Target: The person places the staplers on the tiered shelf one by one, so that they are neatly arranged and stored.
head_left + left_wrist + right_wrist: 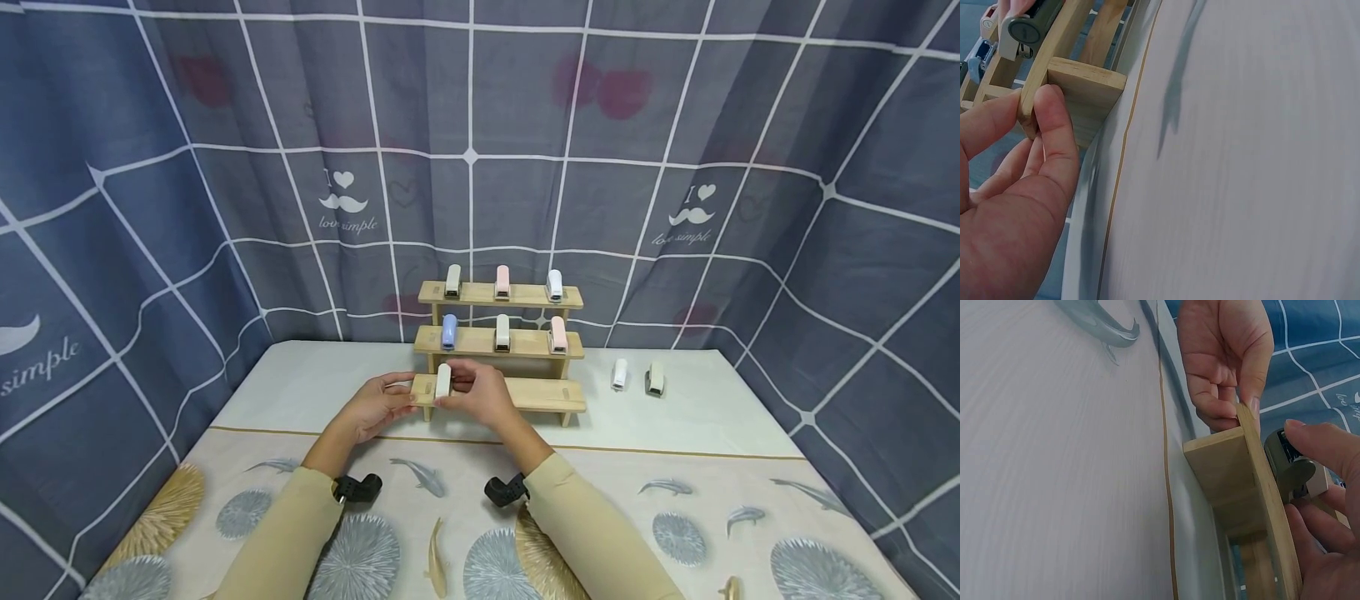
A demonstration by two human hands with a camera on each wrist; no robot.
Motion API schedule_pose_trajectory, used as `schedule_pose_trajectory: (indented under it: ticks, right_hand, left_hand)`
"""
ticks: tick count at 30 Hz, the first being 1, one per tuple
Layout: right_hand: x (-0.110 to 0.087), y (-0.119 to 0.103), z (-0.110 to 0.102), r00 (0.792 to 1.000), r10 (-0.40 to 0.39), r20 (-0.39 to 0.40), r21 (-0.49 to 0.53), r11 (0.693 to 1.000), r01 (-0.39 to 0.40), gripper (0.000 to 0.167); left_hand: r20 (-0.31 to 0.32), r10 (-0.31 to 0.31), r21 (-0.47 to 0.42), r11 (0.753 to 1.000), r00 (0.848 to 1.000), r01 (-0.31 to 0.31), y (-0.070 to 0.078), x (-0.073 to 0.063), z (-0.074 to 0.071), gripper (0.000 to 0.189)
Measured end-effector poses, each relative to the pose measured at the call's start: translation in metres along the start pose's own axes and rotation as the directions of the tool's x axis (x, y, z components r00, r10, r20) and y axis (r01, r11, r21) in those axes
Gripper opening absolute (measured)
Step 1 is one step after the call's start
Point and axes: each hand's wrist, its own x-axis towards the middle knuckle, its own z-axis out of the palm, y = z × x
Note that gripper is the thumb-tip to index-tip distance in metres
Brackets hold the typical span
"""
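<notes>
A three-tier wooden stand stands on the table. At the left end of its lowest step is a small pale stapler, which looks grey-green in the right wrist view. My right hand holds this stapler from the right, the thumb on its near side and fingers behind. With thumb and fingers, my left hand pinches the left end of the lowest board. Whether the stapler's base sits fully on the board cannot be told.
Small staplers line the upper tiers: cream, pink and white on top; blue, cream and pink in the middle. A white stapler and a cream one lie right of the stand. A checked curtain hangs behind.
</notes>
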Motion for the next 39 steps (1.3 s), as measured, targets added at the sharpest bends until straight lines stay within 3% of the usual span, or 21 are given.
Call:
schedule_pose_trajectory:
  ticks: [15,22,30,39]
  right_hand:
    - [0.002,0.002,0.002,1.000,-0.002,0.010,-0.034,0.999,0.002,0.068]
    - [-0.010,0.005,-0.005,1.000,-0.021,0.008,0.001,1.000,0.021,0.066]
    - [-0.038,0.017,-0.032,1.000,-0.018,-0.023,0.124,0.992,0.020,0.061]
    - [-0.068,0.035,-0.079,0.992,-0.038,-0.121,0.172,0.983,0.058,0.053]
  left_hand:
    - [-0.004,-0.009,0.006,1.000,1.000,0.009,0.002,-0.001,0.000,0.063]
    - [0.000,-0.010,0.011,1.000,1.000,0.010,0.001,0.001,0.000,0.062]
    - [0.003,0.004,0.013,1.000,1.000,-0.004,0.001,-0.001,-0.002,0.063]
    - [-0.010,-0.005,0.022,1.000,1.000,0.005,0.001,0.000,-0.001,0.063]
